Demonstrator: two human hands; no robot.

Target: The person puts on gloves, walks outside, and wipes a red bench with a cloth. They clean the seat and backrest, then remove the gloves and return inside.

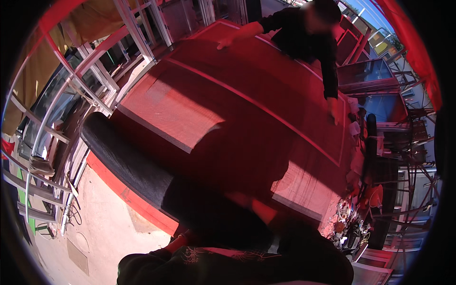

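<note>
A thick roll of dark mesh screening [131,156] lies along the near edge of a red table. From it, a mesh sheet [167,110] spreads across the tabletop, partly in deep shadow. Beneath the sheet shows a screen frame with a straight crossbar [228,92]. My right hand [245,201], blurred and shaded, is at the near part of the roll and sheet; its grip is unclear. My left hand [183,237] is low beside the table's front edge, close to the roll, its fingers mostly lost in shadow.
Across the table a person [302,39] leans in, one hand [228,42] on the mesh and the other [333,113] near the frame's right side. Metal window frames [135,32] stand at left. Cluttered small items [349,224] and an orange cone-shaped object [374,197] are at right.
</note>
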